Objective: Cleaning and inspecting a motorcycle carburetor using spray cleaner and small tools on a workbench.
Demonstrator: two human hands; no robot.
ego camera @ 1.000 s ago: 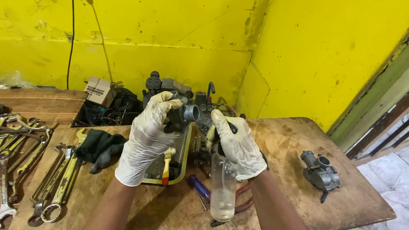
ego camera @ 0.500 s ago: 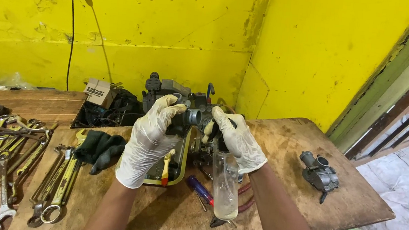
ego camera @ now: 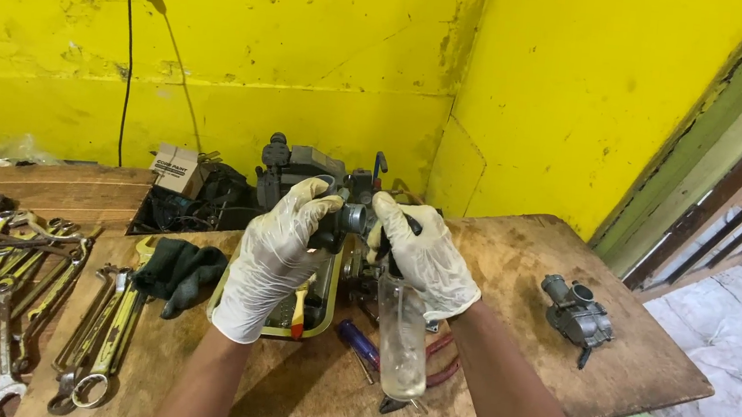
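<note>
Both my hands wear pale latex gloves. My left hand and my right hand together grip a dark metal carburetor, held up over a shallow yellow-green tray. The left hand wraps its left side, the right hand holds its right side. Most of the carburetor body is hidden by my fingers. A clear plastic bottle stands just in front of my right wrist.
A second grey carburetor lies at the right of the wooden table. Several wrenches lie at the left, beside a dark green rag. Behind are dark engine parts, a small cardboard box and a screwdriver.
My hands have lifted the carburetor slightly higher and farther from me, closing more tightly around it. The view has shifted a little; the bottle and tools stay put.
</note>
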